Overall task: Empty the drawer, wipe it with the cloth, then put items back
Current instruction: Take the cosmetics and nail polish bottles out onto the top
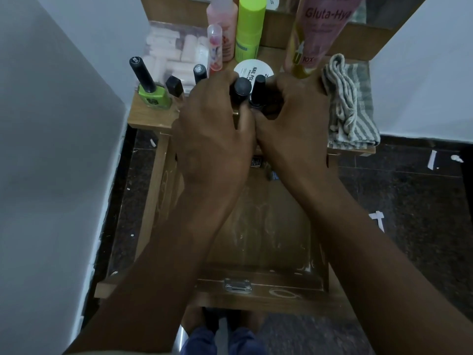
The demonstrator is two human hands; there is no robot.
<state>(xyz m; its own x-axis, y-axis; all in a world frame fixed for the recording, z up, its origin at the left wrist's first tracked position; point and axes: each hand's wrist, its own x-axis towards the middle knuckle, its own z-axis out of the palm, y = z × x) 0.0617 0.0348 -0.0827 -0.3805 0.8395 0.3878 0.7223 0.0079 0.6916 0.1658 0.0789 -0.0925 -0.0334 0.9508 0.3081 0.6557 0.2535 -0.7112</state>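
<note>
The wooden drawer (258, 226) is pulled out below me, its floor mostly bare, with a small dark item (256, 162) at its back. My left hand (212, 129) is shut on a black-capped nail polish bottle (240, 89) over the tabletop edge. My right hand (291, 119) grips a second black-capped bottle (259, 90) beside it. The two hands touch each other. A grey striped cloth (350, 103) lies folded on the table's right end.
On the tabletop stand a green nail polish (151, 94), a small black-capped bottle (174, 86), a white nail polish remover jar (253, 69), pink (222, 26) and lime (249, 29) bottles, a large pink tube (320, 34) and a bag of cotton rolls (169, 55). A white wall (51, 149) stands left; dark floor (409, 201) right.
</note>
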